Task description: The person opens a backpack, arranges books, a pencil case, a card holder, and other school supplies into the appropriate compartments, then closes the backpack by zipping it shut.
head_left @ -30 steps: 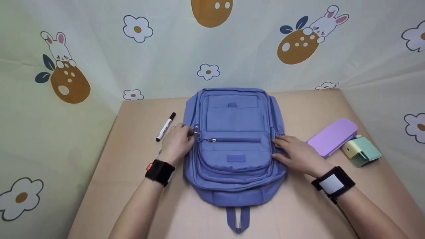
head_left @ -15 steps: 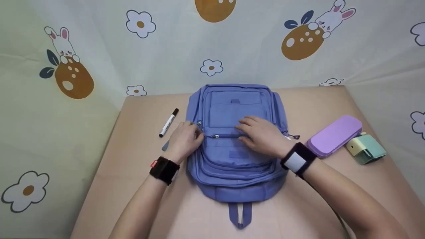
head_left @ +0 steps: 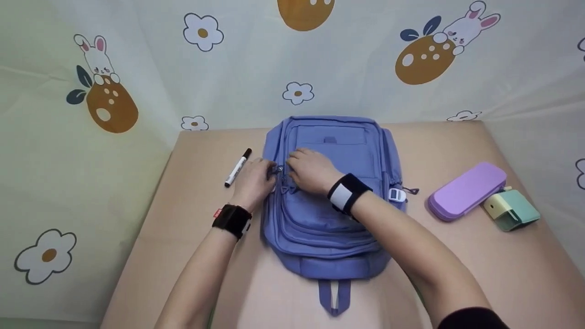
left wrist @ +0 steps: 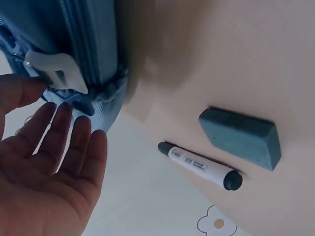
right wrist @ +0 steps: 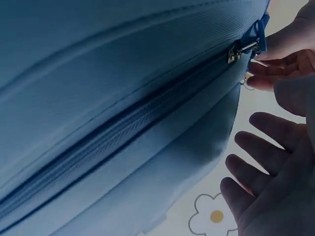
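A blue backpack lies front side up on the table, its carry loop toward me. My left hand is at its left edge, thumb and index finger right by a zipper pull; whether they pinch it I cannot tell. In the left wrist view, a white buckle sits beside the thumb, and the other fingers are spread loosely. Reaching across the bag, my right hand is over the left part of the front. Its fingers are apart and hold nothing in the right wrist view.
A white marker with dark ends lies left of the bag, near a dark teal block. To the right are a purple case and a green and cream box-shaped item. A patterned cloth hangs behind the table.
My right hand has left the bag's right side and crossed leftward over its front, toward the left hand. My left hand stays at the left edge. The view has shifted slightly.
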The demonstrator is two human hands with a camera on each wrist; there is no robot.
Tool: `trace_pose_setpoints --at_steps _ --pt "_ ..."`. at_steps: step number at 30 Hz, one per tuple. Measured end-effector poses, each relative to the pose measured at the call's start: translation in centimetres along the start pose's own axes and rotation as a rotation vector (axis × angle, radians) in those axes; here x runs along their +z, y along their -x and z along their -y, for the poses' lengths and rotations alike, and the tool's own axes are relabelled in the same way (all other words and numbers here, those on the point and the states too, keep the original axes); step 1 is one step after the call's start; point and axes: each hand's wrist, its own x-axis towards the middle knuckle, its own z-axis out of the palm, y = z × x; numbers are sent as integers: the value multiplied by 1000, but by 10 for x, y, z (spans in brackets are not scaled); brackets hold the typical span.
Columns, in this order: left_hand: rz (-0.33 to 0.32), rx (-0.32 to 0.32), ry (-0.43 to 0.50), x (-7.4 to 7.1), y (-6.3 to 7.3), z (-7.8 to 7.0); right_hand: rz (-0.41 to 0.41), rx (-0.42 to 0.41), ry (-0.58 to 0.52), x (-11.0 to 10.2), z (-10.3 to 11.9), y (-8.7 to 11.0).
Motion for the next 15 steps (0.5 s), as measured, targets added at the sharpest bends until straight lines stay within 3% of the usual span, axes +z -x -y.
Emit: trace_pose_setpoints --at_steps 6,15 --pt "-10 18 -16 5 -5 -4 81 12 -25 10 5 -13" --pt "16 67 -16 1 -7 1 85 -3 -66 18 0 -13"
